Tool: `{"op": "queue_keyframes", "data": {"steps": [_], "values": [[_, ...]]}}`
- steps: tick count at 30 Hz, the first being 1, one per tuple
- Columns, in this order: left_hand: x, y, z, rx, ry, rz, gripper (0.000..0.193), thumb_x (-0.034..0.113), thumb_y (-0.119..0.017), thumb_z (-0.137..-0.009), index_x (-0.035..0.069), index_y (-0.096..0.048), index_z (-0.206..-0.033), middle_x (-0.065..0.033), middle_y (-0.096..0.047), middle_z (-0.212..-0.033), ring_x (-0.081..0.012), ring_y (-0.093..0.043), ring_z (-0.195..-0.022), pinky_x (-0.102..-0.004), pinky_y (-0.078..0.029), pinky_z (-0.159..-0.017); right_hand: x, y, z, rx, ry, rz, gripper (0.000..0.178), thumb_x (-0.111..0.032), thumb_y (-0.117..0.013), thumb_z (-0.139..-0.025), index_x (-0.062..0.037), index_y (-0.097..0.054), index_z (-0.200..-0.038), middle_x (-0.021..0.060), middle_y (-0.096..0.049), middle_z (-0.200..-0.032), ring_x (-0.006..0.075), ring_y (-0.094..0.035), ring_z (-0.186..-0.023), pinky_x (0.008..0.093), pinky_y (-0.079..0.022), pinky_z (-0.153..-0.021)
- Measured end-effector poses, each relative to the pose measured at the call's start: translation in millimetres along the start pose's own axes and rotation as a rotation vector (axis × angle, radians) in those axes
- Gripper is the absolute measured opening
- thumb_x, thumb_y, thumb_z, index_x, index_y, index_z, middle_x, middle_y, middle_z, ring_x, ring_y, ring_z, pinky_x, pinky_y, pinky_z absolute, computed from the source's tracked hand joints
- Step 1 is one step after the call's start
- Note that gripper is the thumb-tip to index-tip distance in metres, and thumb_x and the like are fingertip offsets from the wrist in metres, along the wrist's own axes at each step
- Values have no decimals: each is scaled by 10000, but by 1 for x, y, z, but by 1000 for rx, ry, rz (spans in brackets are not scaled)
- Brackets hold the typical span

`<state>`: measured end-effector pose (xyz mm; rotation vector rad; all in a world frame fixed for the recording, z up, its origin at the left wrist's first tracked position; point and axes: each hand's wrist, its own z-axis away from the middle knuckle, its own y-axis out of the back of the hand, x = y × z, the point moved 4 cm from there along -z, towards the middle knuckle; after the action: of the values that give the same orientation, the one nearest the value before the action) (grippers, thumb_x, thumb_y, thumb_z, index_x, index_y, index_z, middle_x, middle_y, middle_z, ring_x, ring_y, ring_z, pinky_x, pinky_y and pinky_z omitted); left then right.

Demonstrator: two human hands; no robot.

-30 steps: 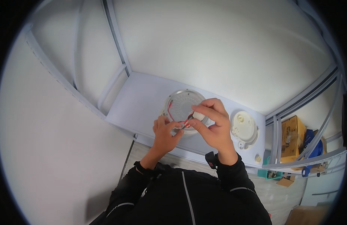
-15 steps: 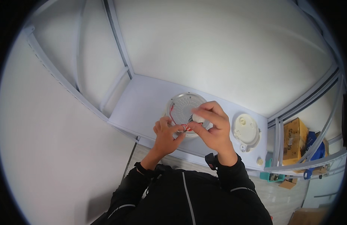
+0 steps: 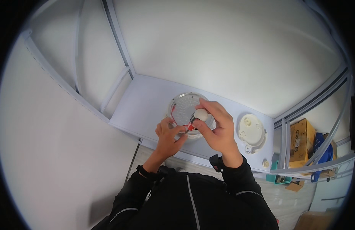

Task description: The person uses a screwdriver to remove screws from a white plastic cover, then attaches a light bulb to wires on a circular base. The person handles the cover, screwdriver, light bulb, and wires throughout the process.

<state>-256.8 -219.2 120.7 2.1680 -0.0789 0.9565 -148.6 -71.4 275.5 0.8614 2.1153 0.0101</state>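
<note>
Hands meet over a round, ribbed light base [image 3: 187, 109] on the pale panel [image 3: 146, 103] in front of me, seen from the head camera. My right hand [image 3: 215, 130] is closed around the white, rounded handle of a screwdriver [image 3: 196, 118], its red-marked shaft slanting down to the near rim of the base; my left hand [image 3: 169, 136] is pinched at the tip, fingers together, though I cannot tell whether they hold a screw or only steady the blade. Compared with a second ago, the right hand has drawn back toward me and turned, so the white handle now shows plainly between the fingers where it was covered before; the left hand has barely shifted. I judge that the tool is being re-seated or turned at one fixing point on the base's edge. The base itself has not moved. A second round white fitting [image 3: 252, 130] sits apart to the right, with cardboard boxes [image 3: 302, 143] beyond the frame rails.
</note>
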Motion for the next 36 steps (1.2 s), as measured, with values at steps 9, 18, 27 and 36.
{"op": "queue_keyframes", "data": {"steps": [9,18,27,36], "values": [[1,-2,4,-8,18,16,225,228,-827,-872,221,-775,-1091,-165,-451,-1415,-372,-397,-1290,-519,-284,-1089,-1,4,1,-19,45,-5,481,50,-758,-864,-53,-735,-1334,166,-739,-1172,307,-704,-1087,357,-581,-928],[4,-4,8,56,16,-5,229,211,-822,-890,210,-778,-1115,-169,-456,-1406,-363,-405,-1270,-492,-306,-1082,2,3,2,-71,-97,-116,508,78,-740,-863,-44,-710,-1356,177,-739,-1247,254,-689,-1162,367,-551,-969],[6,-6,7,68,-3,-11,246,185,-827,-878,216,-787,-1119,-161,-476,-1384,-341,-433,-1223,-484,-317,-1058,4,4,4,-123,12,82,569,52,-752,-874,-19,-641,-1428,155,-671,-1284,316,-678,-1148,386,-518,-1046],[6,-9,7,109,9,46,241,154,-828,-852,208,-787,-1083,-148,-477,-1387,-338,-434,-1219,-480,-312,-1061,-4,3,-3,-148,95,-16,590,71,-757,-865,-20,-643,-1437,162,-672,-1294,280,-679,-1133,366,-538,-1001]]}}
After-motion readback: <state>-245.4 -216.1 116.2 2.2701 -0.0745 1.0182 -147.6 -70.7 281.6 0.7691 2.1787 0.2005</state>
